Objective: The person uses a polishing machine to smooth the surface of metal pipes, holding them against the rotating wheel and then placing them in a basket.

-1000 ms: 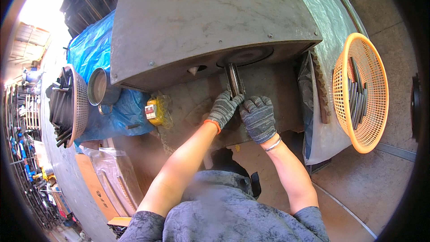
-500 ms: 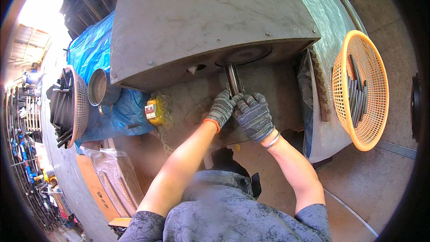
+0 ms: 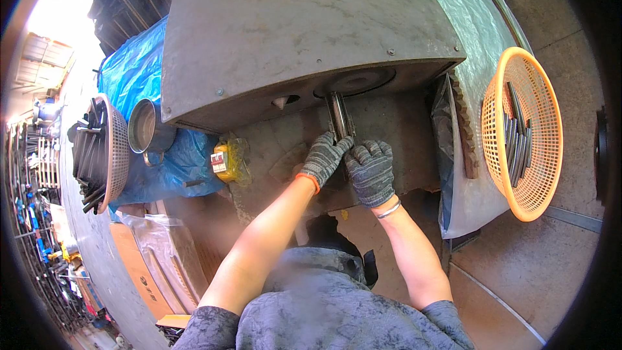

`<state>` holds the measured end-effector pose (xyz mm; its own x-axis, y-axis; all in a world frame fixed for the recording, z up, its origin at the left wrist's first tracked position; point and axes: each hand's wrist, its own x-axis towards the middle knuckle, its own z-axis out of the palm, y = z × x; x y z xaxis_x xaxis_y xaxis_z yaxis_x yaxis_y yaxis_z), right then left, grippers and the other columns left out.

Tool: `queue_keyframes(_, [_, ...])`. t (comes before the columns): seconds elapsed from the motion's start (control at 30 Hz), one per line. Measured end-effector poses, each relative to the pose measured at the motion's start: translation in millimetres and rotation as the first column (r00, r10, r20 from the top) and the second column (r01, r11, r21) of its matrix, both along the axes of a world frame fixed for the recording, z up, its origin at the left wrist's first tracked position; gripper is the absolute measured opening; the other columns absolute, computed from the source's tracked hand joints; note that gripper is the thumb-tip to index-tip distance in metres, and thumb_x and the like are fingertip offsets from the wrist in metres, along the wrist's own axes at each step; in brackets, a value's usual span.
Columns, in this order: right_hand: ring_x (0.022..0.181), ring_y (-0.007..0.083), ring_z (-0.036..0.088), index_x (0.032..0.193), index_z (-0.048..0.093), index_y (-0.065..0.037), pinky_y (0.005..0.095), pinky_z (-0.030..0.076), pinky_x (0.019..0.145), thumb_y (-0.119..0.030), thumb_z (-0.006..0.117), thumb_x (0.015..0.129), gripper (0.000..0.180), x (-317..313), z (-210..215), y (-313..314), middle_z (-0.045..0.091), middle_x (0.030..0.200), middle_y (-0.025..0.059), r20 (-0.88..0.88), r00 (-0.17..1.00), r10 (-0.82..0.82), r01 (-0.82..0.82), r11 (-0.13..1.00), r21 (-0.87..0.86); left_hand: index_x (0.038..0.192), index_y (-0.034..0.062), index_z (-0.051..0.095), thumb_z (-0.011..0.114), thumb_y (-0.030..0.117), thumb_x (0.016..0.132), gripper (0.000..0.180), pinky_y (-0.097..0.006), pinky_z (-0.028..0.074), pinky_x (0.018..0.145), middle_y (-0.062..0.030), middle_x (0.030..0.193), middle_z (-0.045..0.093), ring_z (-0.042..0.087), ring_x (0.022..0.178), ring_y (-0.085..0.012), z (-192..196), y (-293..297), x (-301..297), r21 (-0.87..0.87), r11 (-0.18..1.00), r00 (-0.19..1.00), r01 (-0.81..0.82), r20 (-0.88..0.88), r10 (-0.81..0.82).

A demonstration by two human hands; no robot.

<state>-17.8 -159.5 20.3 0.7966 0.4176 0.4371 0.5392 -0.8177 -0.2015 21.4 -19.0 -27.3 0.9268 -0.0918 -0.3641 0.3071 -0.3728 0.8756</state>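
A shiny metal shaft [image 3: 338,113] sticks out toward me from a round plate [image 3: 359,81] under the grey machine housing [image 3: 304,16]. My left hand [image 3: 324,157], in a grey striped knit glove with an orange cuff, has its fingers closed around the near end of this shaft. Just right of it is my right hand [image 3: 371,172], in a matching glove, its fingers curled at the shaft's end. Whatever the right fingers hold, if anything, is hidden by the glove.
An orange basket [image 3: 555,136] with several dark rods stands at right. At left are a pale basket [image 3: 116,155] heaped with black tubes, a metal cup [image 3: 150,131] and a yellow-wrapped packet [image 3: 228,161] on blue sheeting [image 3: 133,58]. A toothed strip [image 3: 463,126] flanks the machine's right side.
My right hand has drawn slightly back toward me and its fingers have curled in more. My left hand stays at the shaft's end. The view has shifted very slightly.
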Motion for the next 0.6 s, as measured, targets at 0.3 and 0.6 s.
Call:
queue_keyframes(0.3, [0.087, 0.0262, 0.058, 0.078, 0.066, -0.012, 0.0454, 0.042, 0.080, -0.012, 0.066, 0.066, 0.012, -3.5, 3.3, 6.8, 0.061, 0.085, 0.0046, -0.064, 0.979, -0.193, 0.203, 0.955, 0.217, 0.094, -0.0036, 0.063, 0.063, 0.031, 0.087, 0.035, -0.040, 0.046, 0.077, -0.0236, 0.090, 0.065, 0.060, 0.085, -0.0357, -1.9, 0.3, -1.2, 0.021, 1.000, 1.000, -0.004, 0.012, 0.004])
queue_keyframes(0.6, [0.089, 0.0287, 0.058, 0.086, 0.068, -0.010, 0.0438, 0.043, 0.080, -0.016, 0.071, 0.064, 0.023, -4.4, -6.3, 0.2, 0.060, 0.086, 0.0092, -0.029, 0.992, -0.126, 0.125, 0.992, -0.007, 0.099, -0.0055, 0.062, 0.064, 0.035, 0.086, 0.042, -0.040, 0.046, 0.078, -0.0253, 0.094, 0.063, 0.059, 0.089, -0.0357, 23.0, -2.1, 2.0, 0.020, 0.999, 0.997, 0.044, -0.058, -0.042])
